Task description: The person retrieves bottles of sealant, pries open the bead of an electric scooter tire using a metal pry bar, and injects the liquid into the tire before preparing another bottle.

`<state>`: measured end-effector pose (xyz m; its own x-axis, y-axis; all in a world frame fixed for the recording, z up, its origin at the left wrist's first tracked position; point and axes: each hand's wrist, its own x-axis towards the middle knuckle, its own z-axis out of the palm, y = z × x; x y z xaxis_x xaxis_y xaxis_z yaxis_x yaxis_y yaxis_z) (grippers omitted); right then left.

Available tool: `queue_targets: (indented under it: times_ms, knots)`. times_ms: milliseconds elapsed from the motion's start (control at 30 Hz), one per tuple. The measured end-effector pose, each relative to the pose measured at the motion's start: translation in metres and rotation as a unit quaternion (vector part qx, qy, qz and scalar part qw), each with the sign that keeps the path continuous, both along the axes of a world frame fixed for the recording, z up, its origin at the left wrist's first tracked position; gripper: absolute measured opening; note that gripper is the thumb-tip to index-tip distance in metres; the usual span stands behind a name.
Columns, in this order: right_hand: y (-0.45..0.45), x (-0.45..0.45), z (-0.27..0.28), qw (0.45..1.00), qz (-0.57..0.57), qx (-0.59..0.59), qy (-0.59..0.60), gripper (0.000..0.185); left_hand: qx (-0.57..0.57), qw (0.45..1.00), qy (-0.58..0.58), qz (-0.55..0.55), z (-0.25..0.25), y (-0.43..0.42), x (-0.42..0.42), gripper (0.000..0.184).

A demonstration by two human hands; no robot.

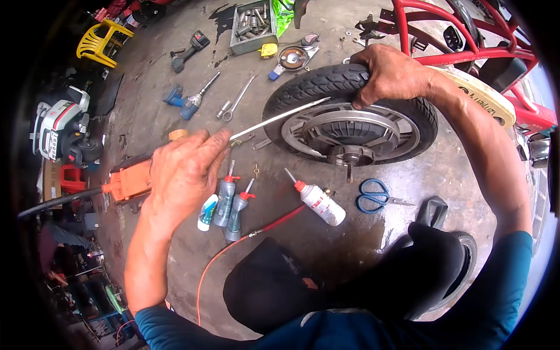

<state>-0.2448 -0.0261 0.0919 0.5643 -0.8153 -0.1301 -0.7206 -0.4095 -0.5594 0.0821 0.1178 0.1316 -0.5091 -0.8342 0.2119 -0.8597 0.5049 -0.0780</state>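
A black tyre (315,86) on a grey hub wheel (356,128) stands tilted on the floor. My right hand (392,76) grips the tyre's upper edge, thumb on the inner side by the rim. In my left hand (189,163) is a long thin metal rod (274,119), its fingers wrapped round the near end. The rod's far tip lies over the tyre's sidewall near the rim; whether it touches cannot be made out. The handle is hidden in the fist.
Bottles (224,198), a white bottle (319,204), blue scissors (373,196) and a red hose (274,224) lie nearer me. Beyond are power drills (189,102), a wrench (239,99) and a metal toolbox (234,38). An orange jack (127,179) is left, a red frame (449,58) right.
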Motion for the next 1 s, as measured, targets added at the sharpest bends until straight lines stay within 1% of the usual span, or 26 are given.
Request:
queue_targets:
  times_ms: [67,167,200,300,333,367,400,433,467,500,533,567,633,667,733,767,800,833,900,967,1000]
  knots:
    - [0.000,0.000,0.002,1.000,0.003,0.003,-0.007,0.045,0.015,0.998,-0.060,0.016,0.012,-0.002,-0.013,0.019]
    - [-0.003,-0.002,-0.001,1.000,0.004,0.003,-0.016,0.044,0.018,0.993,-0.114,0.013,0.026,-0.009,-0.032,0.019]
    - [-0.004,-0.002,0.000,1.000,0.003,0.008,-0.021,0.043,-0.006,0.991,-0.135,0.009,0.027,-0.010,-0.036,0.019]
    - [-0.007,-0.002,-0.001,0.999,-0.009,-0.006,-0.030,0.042,-0.055,0.967,-0.243,0.047,0.020,0.007,-0.071,0.020]
    - [-0.012,-0.004,-0.003,0.999,-0.014,-0.012,-0.029,0.042,-0.086,0.961,-0.254,0.069,0.005,0.012,-0.082,0.020]
    - [-0.016,-0.007,-0.004,0.999,-0.017,-0.021,-0.027,0.042,-0.063,0.966,-0.233,0.095,-0.004,0.019,-0.087,0.029]
    - [-0.023,-0.010,-0.011,0.999,-0.016,-0.007,-0.032,0.044,-0.026,0.979,-0.182,0.093,-0.014,0.023,-0.083,0.036]
    - [-0.023,-0.011,-0.012,0.999,-0.014,-0.024,-0.041,0.045,0.008,0.988,-0.130,0.087,-0.022,0.025,-0.077,0.044]
    - [-0.023,-0.012,-0.014,0.998,-0.011,-0.037,-0.049,0.046,0.097,0.986,-0.111,0.076,-0.008,0.024,-0.073,0.049]
    - [-0.020,-0.014,-0.018,0.997,-0.008,-0.043,-0.058,0.047,0.190,0.975,-0.092,0.063,0.017,0.023,-0.069,0.055]
    - [-0.016,-0.013,-0.014,0.998,0.008,-0.032,-0.055,0.053,0.277,0.957,-0.049,0.074,0.036,0.017,-0.064,0.061]
    - [-0.013,-0.013,-0.014,0.997,0.006,-0.060,-0.058,0.054,0.289,0.957,0.007,0.010,0.041,0.013,-0.049,0.064]
    - [-0.007,-0.014,-0.016,0.991,-0.003,-0.118,-0.063,0.057,0.347,0.920,0.153,0.096,0.039,0.016,-0.055,0.062]
    - [0.000,-0.015,-0.009,0.993,-0.007,-0.120,-0.018,0.062,0.371,0.891,0.225,0.137,0.039,0.019,-0.059,0.062]
    - [-0.005,-0.025,-0.022,0.984,0.007,-0.172,-0.034,0.063,0.415,0.809,0.362,0.208,0.038,0.017,-0.067,0.060]
    - [-0.006,-0.026,-0.028,0.980,0.020,-0.195,-0.042,0.063,0.432,0.810,0.325,0.227,0.056,0.005,-0.080,0.054]
    - [-0.007,-0.027,-0.020,0.986,0.025,-0.164,-0.017,0.066,0.442,0.829,0.265,0.219,0.069,-0.008,-0.084,0.053]
    - [-0.010,-0.029,-0.022,0.984,0.019,-0.176,-0.023,0.066,0.448,0.846,0.204,0.207,0.076,-0.022,-0.087,0.052]
    - [-0.014,-0.031,-0.028,0.981,0.012,-0.190,-0.041,0.066,0.455,0.838,0.225,0.202,0.082,-0.036,-0.098,0.050]
    - [-0.017,-0.031,-0.031,0.987,0.000,-0.153,-0.047,0.069,0.453,0.838,0.230,0.199,0.082,-0.042,-0.101,0.048]
    - [-0.016,-0.031,-0.030,0.988,-0.014,-0.147,-0.044,0.069,0.432,0.851,0.231,0.190,0.070,-0.033,-0.101,0.048]
